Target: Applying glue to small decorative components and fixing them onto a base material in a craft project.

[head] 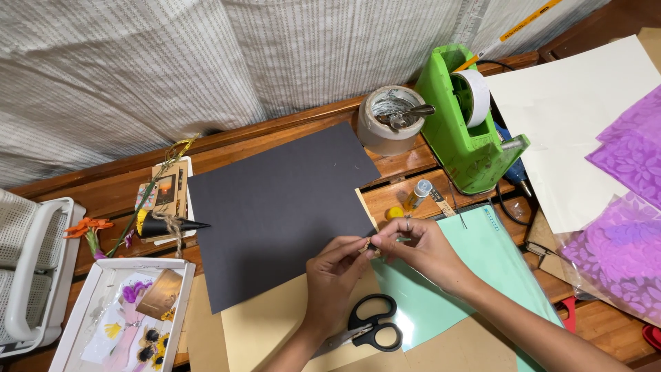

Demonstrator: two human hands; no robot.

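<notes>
Head view: the left hand (335, 274) and right hand (418, 246) meet fingertip to fingertip, both pinched on a tiny object (369, 246) above the black sheet (275, 207) and green sheet (468, 275). Scissors (372, 327) lie just below on the tabletop (406, 162).

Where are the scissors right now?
Head view, bottom centre: the scissors lie on tan paper, just below the left hand and beside the green sheet.

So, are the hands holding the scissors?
No, the scissors lie on the table while both hands, left hand and right hand, pinch something tiny.
</notes>
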